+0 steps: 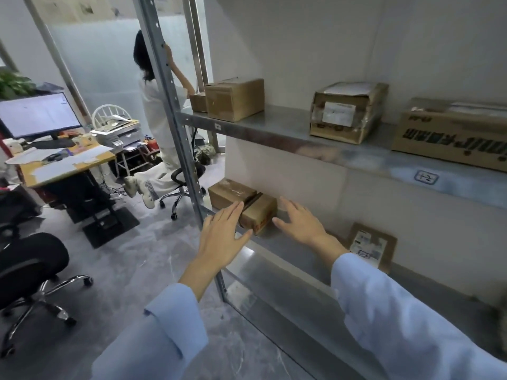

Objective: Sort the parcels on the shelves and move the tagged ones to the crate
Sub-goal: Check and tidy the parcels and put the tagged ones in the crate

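Parcel [260,212] on the lower shelf [288,259] lies between the hands — left hand [222,234] and right hand [299,220] both spread-fingered, just beside it.

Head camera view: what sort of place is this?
Probably a small parcel storeroom within an office: labelled cardboard parcels sit on metal shelves, and a desk with a monitor and printer stands alongside.

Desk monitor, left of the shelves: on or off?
On. The monitor has a bright white lit screen with faint window content on it; the text is too small to read.
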`<state>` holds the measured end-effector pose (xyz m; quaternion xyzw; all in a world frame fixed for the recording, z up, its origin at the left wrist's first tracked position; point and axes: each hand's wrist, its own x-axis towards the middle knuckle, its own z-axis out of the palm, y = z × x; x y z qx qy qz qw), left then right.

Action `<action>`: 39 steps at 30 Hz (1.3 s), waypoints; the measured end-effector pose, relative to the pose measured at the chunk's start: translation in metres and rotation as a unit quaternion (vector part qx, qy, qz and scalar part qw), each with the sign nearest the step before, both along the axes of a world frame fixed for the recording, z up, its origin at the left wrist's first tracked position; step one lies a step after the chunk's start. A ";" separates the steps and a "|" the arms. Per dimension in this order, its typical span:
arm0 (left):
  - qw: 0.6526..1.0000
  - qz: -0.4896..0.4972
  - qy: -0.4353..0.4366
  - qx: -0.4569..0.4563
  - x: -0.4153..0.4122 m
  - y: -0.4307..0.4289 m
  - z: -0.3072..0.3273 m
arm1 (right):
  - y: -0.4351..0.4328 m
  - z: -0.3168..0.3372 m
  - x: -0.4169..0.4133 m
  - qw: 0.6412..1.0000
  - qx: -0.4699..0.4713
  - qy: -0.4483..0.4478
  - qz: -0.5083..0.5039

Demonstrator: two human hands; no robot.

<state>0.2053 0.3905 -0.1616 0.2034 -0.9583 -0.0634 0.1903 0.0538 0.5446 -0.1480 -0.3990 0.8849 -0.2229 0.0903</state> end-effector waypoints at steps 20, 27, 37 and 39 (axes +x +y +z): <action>0.968 -0.209 -0.114 0.081 -0.149 -0.186 -0.112 | -0.155 -0.088 -0.059 0.969 0.022 -0.139 -0.204; 0.960 -0.214 -0.098 0.150 -0.156 -0.189 -0.140 | -0.161 -0.118 -0.060 0.959 0.019 -0.182 -0.216; 0.928 -0.235 -0.041 0.288 -0.164 -0.169 -0.153 | -0.155 -0.148 -0.068 0.951 -0.063 -0.201 -0.227; 0.922 -0.211 -0.046 0.321 -0.168 -0.169 -0.153 | -0.154 -0.152 -0.072 0.949 -0.080 -0.206 -0.224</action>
